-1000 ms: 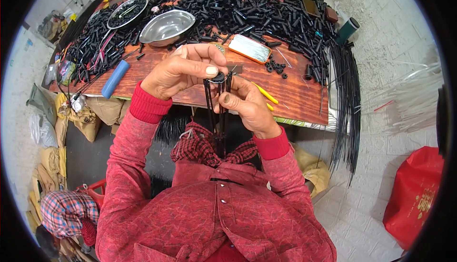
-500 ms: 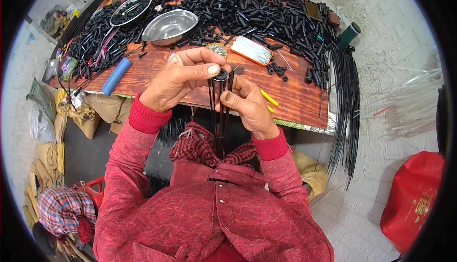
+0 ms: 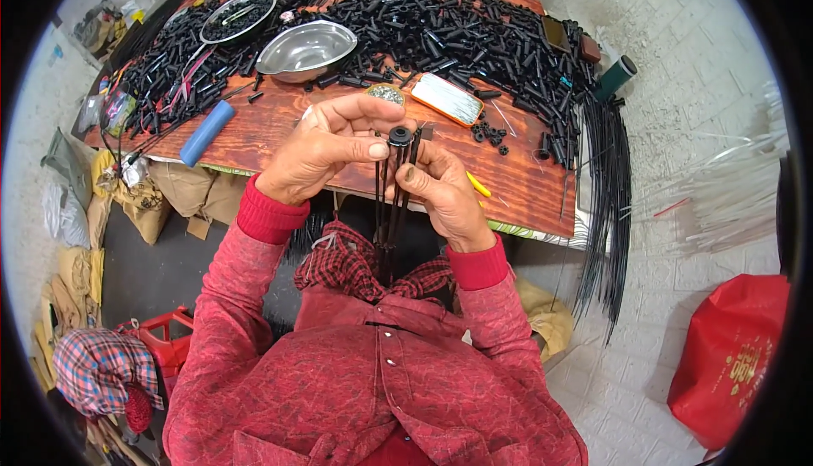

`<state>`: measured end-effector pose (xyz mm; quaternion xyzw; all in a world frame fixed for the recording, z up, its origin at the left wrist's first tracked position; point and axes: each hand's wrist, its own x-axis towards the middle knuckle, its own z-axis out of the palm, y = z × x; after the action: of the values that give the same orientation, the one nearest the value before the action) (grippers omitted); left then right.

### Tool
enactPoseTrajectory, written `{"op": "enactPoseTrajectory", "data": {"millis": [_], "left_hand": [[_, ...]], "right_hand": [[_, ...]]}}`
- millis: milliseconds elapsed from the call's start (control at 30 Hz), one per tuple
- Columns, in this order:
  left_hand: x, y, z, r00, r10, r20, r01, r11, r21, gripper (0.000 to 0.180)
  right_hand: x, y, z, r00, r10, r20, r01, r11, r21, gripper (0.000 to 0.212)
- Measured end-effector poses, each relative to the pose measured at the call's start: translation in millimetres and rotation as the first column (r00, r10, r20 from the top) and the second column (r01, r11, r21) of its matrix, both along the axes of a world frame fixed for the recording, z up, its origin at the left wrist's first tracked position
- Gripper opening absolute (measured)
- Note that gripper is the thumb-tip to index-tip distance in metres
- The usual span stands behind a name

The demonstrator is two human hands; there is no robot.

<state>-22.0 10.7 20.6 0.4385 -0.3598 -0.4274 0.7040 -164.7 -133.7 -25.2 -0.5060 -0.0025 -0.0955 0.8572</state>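
Note:
What looks like a black umbrella frame (image 3: pixel 400 135) stands upright between my hands, its round hub on top and thin ribs hanging down toward my lap. My left hand (image 3: pixel 326 144) has its thumb against the side of the hub, the forefinger arched above it; its other fingers are partly hidden behind. From the other side, my right hand (image 3: pixel 445 191) grips the ribs just below the hub between thumb and fingers. Beyond them, a small round dish of metal bits (image 3: pixel 386 93) is partly covered by my left hand.
A heap of black tubular parts (image 3: pixel 474 38) spreads across the wooden table (image 3: pixel 533 182). Around it are a steel bowl (image 3: pixel 306 49), an orange-rimmed tray of thin wires (image 3: pixel 449 100), black rings (image 3: pixel 489 134), a yellow handle (image 3: pixel 478 185) and a blue cylinder (image 3: pixel 207 133). Black rods (image 3: pixel 605 212) hang off the right side.
My left forefinger and thumb sit slightly farther apart, showing more of the hub's top. The view has shifted a little, and another person's hands appear at the table's far edge.

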Motion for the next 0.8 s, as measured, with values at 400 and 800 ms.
{"op": "enactPoseTrajectory", "data": {"millis": [400, 800], "left_hand": [[-10.0, -0.2, 6.8, 0.997, 0.082, 0.009, -0.082, 0.996, 0.018, 0.052], [-14.7, -8.0, -4.5, 0.995, 0.086, -0.059, -0.087, 0.996, -0.012, 0.044]], "right_hand": [[-3.3, -2.1, 9.3, 0.999, -0.04, -0.016, 0.038, 0.992, -0.118, 0.021], [-6.6, -13.2, 6.4, 0.999, 0.039, -0.035, -0.041, 0.996, -0.073, 0.025]]}}
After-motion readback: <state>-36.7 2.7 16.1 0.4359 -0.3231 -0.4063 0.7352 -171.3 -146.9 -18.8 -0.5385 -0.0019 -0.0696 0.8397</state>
